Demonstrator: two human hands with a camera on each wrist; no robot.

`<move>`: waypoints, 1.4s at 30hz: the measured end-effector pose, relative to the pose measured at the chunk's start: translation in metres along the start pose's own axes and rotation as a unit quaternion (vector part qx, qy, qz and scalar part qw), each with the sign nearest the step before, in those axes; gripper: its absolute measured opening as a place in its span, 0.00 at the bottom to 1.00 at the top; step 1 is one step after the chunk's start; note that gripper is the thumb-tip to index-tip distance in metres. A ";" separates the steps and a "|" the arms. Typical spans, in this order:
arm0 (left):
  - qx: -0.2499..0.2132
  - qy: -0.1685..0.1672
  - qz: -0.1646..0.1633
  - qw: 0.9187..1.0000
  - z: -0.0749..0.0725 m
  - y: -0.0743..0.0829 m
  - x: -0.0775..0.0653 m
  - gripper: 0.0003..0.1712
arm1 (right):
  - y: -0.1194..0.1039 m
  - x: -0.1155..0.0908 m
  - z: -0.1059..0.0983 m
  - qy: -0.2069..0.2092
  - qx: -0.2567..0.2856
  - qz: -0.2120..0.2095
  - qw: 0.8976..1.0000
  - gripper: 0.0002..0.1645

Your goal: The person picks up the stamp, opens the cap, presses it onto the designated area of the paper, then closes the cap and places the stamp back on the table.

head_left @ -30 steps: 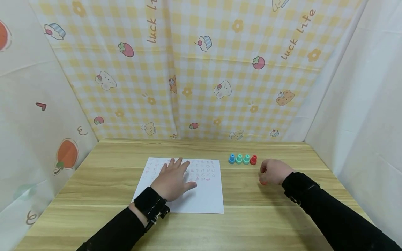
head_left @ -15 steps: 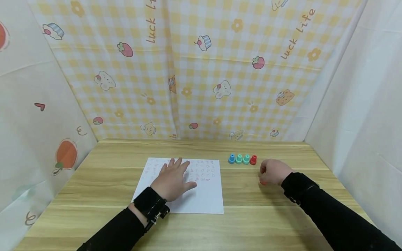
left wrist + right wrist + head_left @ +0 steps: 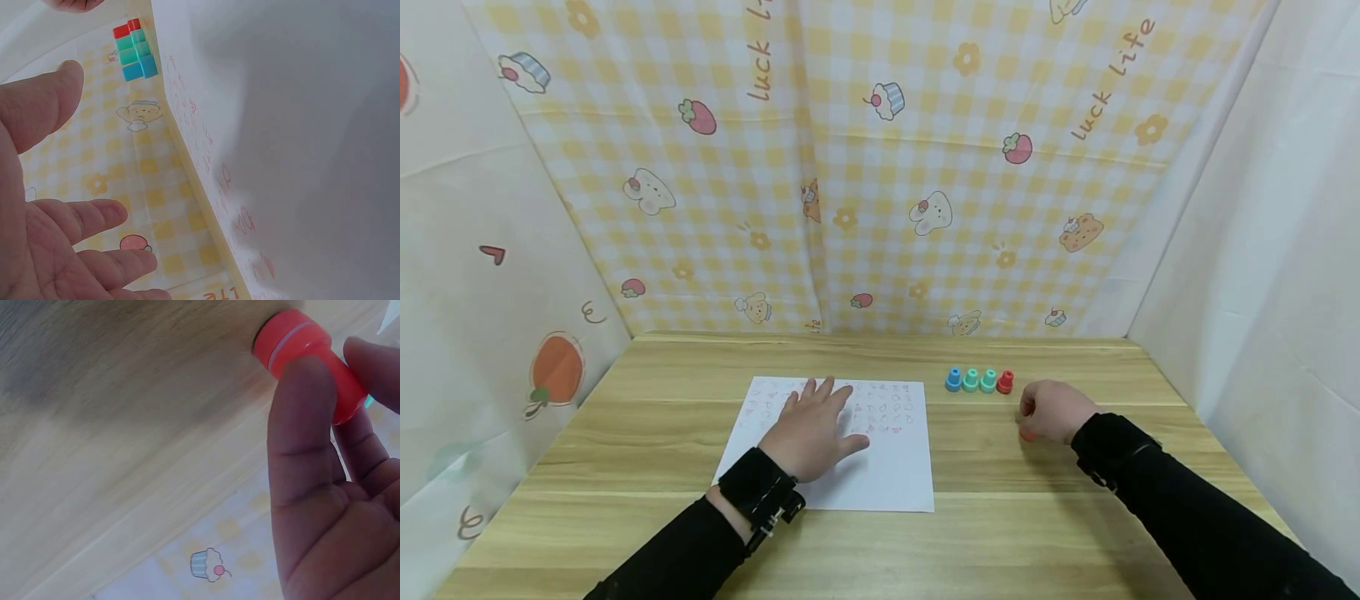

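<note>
My right hand (image 3: 1056, 410) pinches a red stamp (image 3: 297, 340) between thumb and fingers, close over the wooden table right of the paper. In the right wrist view its wide, dark-edged base points away from the palm; most of it is hidden in the head view. My left hand (image 3: 808, 437) is spread with straight fingers over the white sheet of paper (image 3: 887, 479), which bears rows of small red and pink prints. Behind and left of my right hand stand a blue stamp (image 3: 953, 380), two teal stamps (image 3: 980, 381) and another red stamp (image 3: 1005, 382) in a row.
The wooden table (image 3: 625, 483) runs back to a yellow checked cloth (image 3: 880, 250) with cartoon prints. White cloth hangs at the left side (image 3: 482, 333) and the right side (image 3: 1247, 292). Both wrists wear black straps.
</note>
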State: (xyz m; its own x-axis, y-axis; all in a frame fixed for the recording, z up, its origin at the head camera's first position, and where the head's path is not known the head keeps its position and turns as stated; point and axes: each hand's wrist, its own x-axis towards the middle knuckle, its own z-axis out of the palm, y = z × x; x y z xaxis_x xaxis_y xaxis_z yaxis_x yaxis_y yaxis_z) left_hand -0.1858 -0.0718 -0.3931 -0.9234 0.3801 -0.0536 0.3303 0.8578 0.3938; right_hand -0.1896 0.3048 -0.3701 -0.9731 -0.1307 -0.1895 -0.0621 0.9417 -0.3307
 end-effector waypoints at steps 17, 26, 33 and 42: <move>-0.034 0.012 0.012 0.999 0.002 0.006 -0.001 0.45 | -0.039 -0.005 0.003 0.030 0.086 -0.062 0.994 0.03; -0.066 0.029 0.031 0.997 0.003 0.013 -0.003 0.42 | -0.060 -0.004 0.010 0.039 0.191 -0.070 0.978 0.02; -0.078 0.044 0.059 0.994 0.007 0.020 -0.002 0.39 | -0.072 -0.005 0.018 0.033 0.256 -0.087 0.962 0.06; -0.108 0.051 0.075 0.990 0.010 0.030 -0.003 0.38 | -0.087 -0.007 0.032 0.019 0.336 -0.096 0.937 0.08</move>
State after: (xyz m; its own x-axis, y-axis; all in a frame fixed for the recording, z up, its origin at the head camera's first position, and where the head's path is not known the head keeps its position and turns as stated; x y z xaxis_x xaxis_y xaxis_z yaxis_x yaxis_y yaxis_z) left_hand -0.1711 -0.0436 -0.3901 -0.8861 0.4506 0.1087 0.4250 0.6963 0.5784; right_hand -0.1700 0.2137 -0.3691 -0.9666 -0.2536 -0.0377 -0.0956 0.4930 -0.8648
